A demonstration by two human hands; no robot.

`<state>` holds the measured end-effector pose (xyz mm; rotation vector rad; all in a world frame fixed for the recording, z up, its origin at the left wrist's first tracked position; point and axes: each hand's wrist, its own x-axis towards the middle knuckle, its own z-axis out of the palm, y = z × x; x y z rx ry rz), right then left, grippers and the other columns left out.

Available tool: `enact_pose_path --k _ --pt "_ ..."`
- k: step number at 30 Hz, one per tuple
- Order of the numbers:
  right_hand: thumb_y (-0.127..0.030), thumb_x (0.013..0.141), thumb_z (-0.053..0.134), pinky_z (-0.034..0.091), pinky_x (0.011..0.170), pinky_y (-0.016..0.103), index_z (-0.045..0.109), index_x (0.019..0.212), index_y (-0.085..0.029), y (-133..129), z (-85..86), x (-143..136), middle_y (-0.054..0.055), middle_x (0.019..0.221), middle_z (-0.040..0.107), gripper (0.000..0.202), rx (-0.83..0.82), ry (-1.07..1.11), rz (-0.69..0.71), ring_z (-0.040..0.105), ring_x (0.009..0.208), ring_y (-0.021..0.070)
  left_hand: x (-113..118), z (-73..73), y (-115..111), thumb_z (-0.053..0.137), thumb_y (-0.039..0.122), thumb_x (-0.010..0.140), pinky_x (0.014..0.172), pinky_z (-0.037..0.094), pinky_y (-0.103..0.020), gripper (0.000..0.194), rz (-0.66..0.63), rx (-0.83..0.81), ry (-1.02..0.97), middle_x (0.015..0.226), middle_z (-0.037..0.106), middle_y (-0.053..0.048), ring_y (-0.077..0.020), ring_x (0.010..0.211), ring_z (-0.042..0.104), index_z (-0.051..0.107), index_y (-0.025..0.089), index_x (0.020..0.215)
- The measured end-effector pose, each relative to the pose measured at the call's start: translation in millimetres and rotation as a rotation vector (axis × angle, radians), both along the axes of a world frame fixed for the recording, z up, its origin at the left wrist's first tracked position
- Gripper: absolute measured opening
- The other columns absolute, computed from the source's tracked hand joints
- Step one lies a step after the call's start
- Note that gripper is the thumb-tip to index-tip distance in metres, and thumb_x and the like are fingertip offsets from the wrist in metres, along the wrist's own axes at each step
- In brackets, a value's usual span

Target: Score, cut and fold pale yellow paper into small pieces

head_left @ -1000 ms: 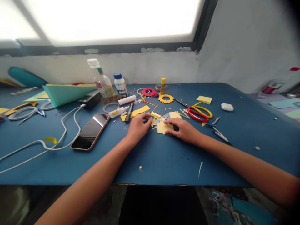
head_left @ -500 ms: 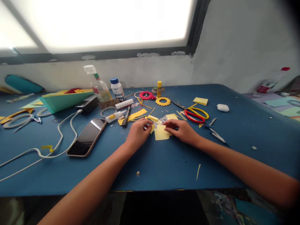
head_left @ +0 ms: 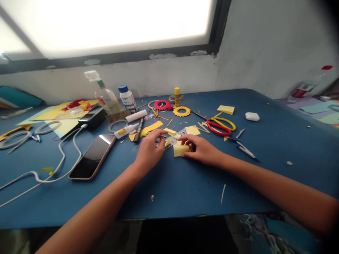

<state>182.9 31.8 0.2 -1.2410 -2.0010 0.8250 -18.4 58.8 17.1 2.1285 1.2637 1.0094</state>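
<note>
My left hand point(head_left: 150, 148) is closed, its fingertips pinching a small folded piece of yellow paper point(head_left: 167, 142). To its right, my right hand point(head_left: 202, 150) grips a pale yellow paper square point(head_left: 180, 150) between thumb and fingers, and the square looks slightly curled. Between the hands, partly covered by paper, lies a greyish strip with dark markings point(head_left: 182, 133), perhaps a ruler. Another yellow paper piece point(head_left: 192, 130) rests just beyond my right fingers. The fingertips of my left hand are partly hidden.
Scissors point(head_left: 219, 127) with red and yellow handles lie right of the hands. Behind are a yellow paper ring point(head_left: 182, 111), a red ring point(head_left: 162, 105) and a glue stick point(head_left: 177, 97). Leftward are a marker point(head_left: 138, 130), a phone point(head_left: 92, 157), white cables point(head_left: 63, 151) and bottles point(head_left: 127, 98).
My right hand's fingers have shifted over the paper square, which now curls up. My left hand has moved slightly away from it, exposing more of the marked strip. The view has turned slightly.
</note>
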Motion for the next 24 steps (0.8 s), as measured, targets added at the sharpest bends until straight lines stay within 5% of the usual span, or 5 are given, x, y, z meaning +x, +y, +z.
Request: enact_pose_path --k 5,10,16,20,24 --pt "-0.018 0.068 0.070 0.054 0.072 0.032 0.046 0.122 -0.022 -2.6 3.4 2.5 0.003 0.105 0.052 0.059 -0.188 0.328 0.042 0.060 0.071 0.0113 8.0 10.3 -9.0 0.061 0.032 0.080 0.062 0.051 -0.027 0.023 -0.143 -0.182 -0.053 0.096 0.068 -0.006 -0.0166 0.073 0.064 0.065 0.017 0.097" --pt "-0.023 0.071 0.070 0.054 0.073 0.033 0.045 0.123 -0.022 -8.5 15.1 6.5 0.003 0.100 0.057 0.058 -0.329 0.388 0.081 0.062 0.078 0.0144 12.6 15.2 -8.6 0.068 0.028 0.074 0.060 0.051 -0.027 0.018 -0.254 -0.466 -0.253 0.080 0.068 -0.004 -0.0141 0.065 0.061 0.068 0.016 0.087" --pt "-0.009 0.083 0.044 0.051 0.075 0.031 0.065 0.107 -0.025 -15.6 23.5 15.3 0.002 0.096 0.066 0.035 -0.023 0.233 0.103 0.062 0.081 0.0144 7.2 11.3 -9.9 0.072 0.025 0.070 0.063 0.054 -0.023 0.016 -0.178 -0.713 -0.554 0.082 0.067 -0.002 -0.0125 0.072 0.063 0.067 0.015 0.083" --pt "-0.016 0.079 0.059 0.049 0.086 0.037 0.071 0.096 -0.026 -19.7 23.5 14.7 0.004 0.102 0.066 0.023 0.179 0.118 0.114 0.061 0.096 0.0199 6.3 8.1 -16.5 0.072 0.023 0.072 0.063 0.054 -0.022 0.015 -0.202 -0.777 -0.630 0.080 0.067 -0.001 -0.0119 0.072 0.063 0.065 0.016 0.084" --pt "-0.032 0.076 0.069 0.052 0.078 0.033 0.070 0.085 -0.022 -22.0 22.6 8.7 0.006 0.098 0.065 0.014 0.109 0.180 -0.015 0.062 0.089 0.0194 6.6 15.3 -24.1 0.071 0.024 0.074 0.061 0.054 -0.020 0.016 -0.247 -0.748 -0.598 0.081 0.067 -0.001 -0.0125 0.075 0.064 0.065 0.016 0.086"
